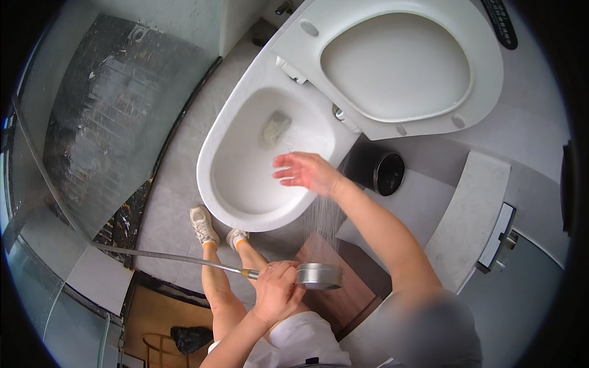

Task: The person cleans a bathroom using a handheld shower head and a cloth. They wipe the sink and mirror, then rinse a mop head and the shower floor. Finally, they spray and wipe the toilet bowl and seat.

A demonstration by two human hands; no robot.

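Observation:
My left hand (276,286) grips the handle of a metal handheld shower head (319,276), with a ring on one finger. From the head, fine streams of water (324,218) spray towards the toilet and my right hand (307,172). That hand is held above the near right rim of the white toilet bowl (244,184), fingers loosely apart and holding nothing. Pale yellowish matter (274,129) shows in the drain of the bowl. The toilet seat (485,69) is raised. A flexible metal hose (170,256) runs from the shower handle to the left.
Beside the toilet stands a black waste bin (389,175). A glass-walled shower area with a dark floor (115,101) lies to the left. At right are a pale ledge (474,207) and a door handle (499,239). A black plastic bag (191,339) hangs by a stand at lower left.

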